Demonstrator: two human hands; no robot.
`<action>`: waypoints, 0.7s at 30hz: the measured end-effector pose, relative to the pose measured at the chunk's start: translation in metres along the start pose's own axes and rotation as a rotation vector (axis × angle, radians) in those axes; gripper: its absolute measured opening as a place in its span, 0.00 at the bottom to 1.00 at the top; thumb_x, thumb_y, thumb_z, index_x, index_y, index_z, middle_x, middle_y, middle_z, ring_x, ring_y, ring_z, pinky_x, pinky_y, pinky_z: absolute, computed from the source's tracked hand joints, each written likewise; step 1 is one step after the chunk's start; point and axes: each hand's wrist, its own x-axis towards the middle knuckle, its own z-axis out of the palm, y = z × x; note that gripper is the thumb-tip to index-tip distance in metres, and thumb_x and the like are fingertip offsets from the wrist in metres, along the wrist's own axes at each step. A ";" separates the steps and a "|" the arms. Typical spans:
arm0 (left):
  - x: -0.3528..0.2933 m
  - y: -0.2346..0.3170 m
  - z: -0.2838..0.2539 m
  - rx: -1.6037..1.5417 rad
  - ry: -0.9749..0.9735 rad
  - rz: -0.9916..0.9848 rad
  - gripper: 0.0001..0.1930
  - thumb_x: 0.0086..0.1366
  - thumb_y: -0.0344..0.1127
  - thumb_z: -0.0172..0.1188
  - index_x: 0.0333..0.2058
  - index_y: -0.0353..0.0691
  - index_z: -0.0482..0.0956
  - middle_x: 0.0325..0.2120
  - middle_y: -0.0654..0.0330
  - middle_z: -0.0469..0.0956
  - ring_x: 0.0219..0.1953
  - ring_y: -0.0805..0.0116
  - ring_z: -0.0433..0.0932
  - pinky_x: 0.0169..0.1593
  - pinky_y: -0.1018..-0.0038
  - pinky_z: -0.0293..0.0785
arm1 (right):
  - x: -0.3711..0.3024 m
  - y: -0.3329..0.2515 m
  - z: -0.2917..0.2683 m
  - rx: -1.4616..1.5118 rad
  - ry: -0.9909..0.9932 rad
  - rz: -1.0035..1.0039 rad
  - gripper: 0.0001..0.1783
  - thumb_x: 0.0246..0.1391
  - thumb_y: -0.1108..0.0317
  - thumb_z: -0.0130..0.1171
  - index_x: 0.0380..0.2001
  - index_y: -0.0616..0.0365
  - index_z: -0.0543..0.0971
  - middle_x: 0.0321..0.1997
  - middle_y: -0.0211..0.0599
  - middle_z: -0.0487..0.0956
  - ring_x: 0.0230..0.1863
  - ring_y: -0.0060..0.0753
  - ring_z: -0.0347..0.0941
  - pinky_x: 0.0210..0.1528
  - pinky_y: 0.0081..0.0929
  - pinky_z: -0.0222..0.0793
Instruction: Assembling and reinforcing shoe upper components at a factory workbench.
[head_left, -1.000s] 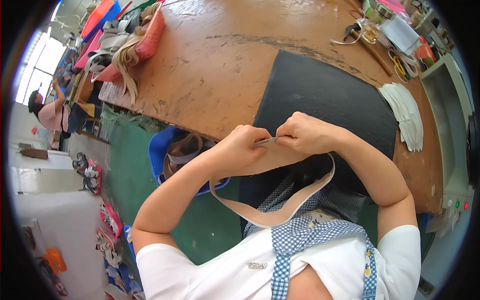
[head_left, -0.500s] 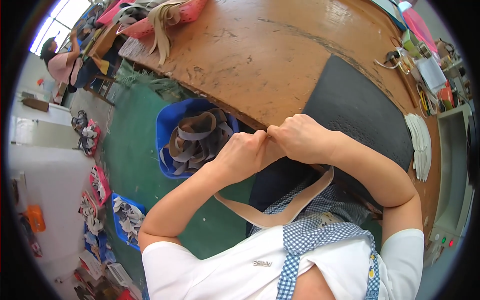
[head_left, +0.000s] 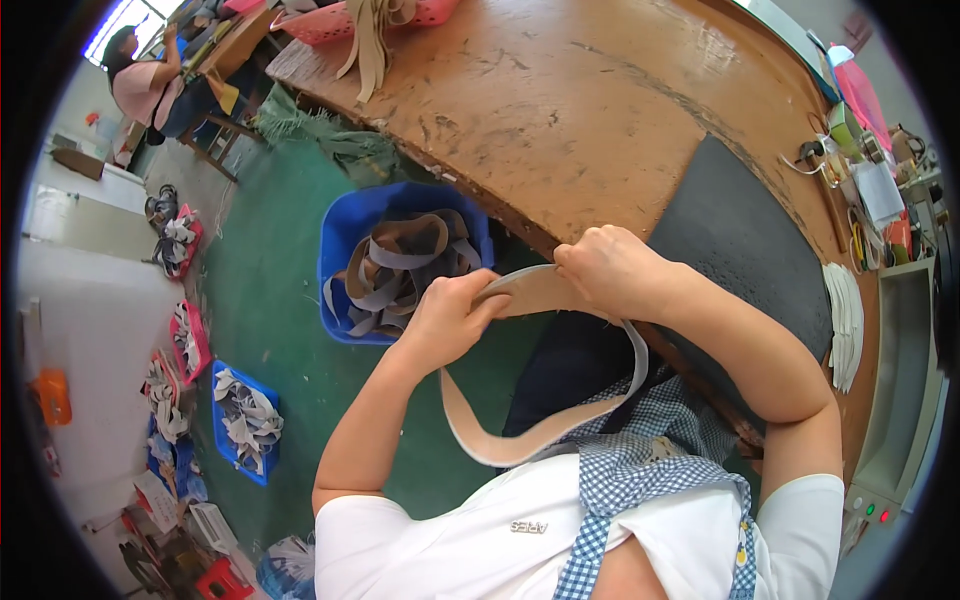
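A looped strip (head_left: 545,290) with a tan face and a pale grey edge is stretched between my hands in front of the table's edge. My left hand (head_left: 448,318) pinches it between thumb and fingers. My right hand (head_left: 608,268) is closed on its upper part near the table's corner. The rest of the loop hangs below, in front of my checked apron (head_left: 650,480). Similar strips (head_left: 410,240) lie tangled in a blue bin (head_left: 333,235) on the floor, left of my hands.
The worn wooden table (head_left: 560,110) carries a black mat (head_left: 750,240), white strips (head_left: 843,325) and a pink basket (head_left: 440,12). A blue basket (head_left: 222,440) of pale scraps stands on the green floor (head_left: 270,270). Another person (head_left: 150,90) sits at the far left.
My hands were close together at the strip; now the left has moved left and down, opening a gap with the strip's tan face showing between. The view has shifted slightly.
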 end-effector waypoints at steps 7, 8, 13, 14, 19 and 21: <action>-0.024 -0.018 0.023 0.330 0.138 0.143 0.10 0.63 0.34 0.58 0.25 0.36 0.75 0.17 0.46 0.74 0.21 0.45 0.76 0.26 0.59 0.73 | 0.010 -0.027 0.021 -0.096 0.013 -0.146 0.07 0.44 0.69 0.61 0.24 0.61 0.77 0.21 0.50 0.79 0.26 0.52 0.79 0.31 0.44 0.73; -0.028 -0.020 0.028 0.346 0.145 0.119 0.09 0.62 0.34 0.58 0.24 0.37 0.75 0.17 0.46 0.74 0.22 0.45 0.77 0.27 0.56 0.73 | 0.009 -0.032 0.027 -0.121 -0.005 -0.135 0.06 0.44 0.69 0.61 0.24 0.60 0.77 0.20 0.48 0.78 0.25 0.51 0.79 0.29 0.43 0.73; -0.043 -0.039 0.050 0.325 0.165 0.110 0.09 0.63 0.37 0.60 0.30 0.38 0.75 0.15 0.47 0.74 0.21 0.46 0.78 0.26 0.58 0.73 | 0.016 -0.042 0.054 -0.176 -0.016 -0.176 0.09 0.48 0.65 0.62 0.21 0.57 0.76 0.16 0.43 0.77 0.22 0.47 0.78 0.25 0.39 0.71; -0.049 -0.042 0.051 0.377 0.120 0.099 0.11 0.64 0.38 0.61 0.31 0.37 0.73 0.15 0.48 0.75 0.20 0.47 0.78 0.24 0.59 0.73 | 0.020 -0.044 0.058 -0.171 0.005 -0.195 0.12 0.51 0.62 0.62 0.21 0.56 0.76 0.16 0.42 0.77 0.21 0.47 0.77 0.24 0.40 0.71; -0.058 -0.086 0.041 0.502 0.370 -0.059 0.14 0.64 0.40 0.60 0.26 0.34 0.73 0.14 0.46 0.75 0.20 0.50 0.81 0.21 0.58 0.75 | 0.055 -0.042 0.038 0.006 0.415 -0.133 0.13 0.56 0.61 0.61 0.22 0.55 0.75 0.24 0.39 0.77 0.26 0.45 0.77 0.26 0.40 0.71; -0.049 -0.119 0.019 0.625 0.522 -0.149 0.14 0.65 0.41 0.58 0.28 0.35 0.76 0.16 0.49 0.75 0.19 0.48 0.80 0.20 0.59 0.76 | 0.075 -0.025 0.022 -0.075 0.574 -0.126 0.08 0.56 0.65 0.60 0.28 0.56 0.76 0.31 0.41 0.77 0.33 0.45 0.77 0.32 0.37 0.73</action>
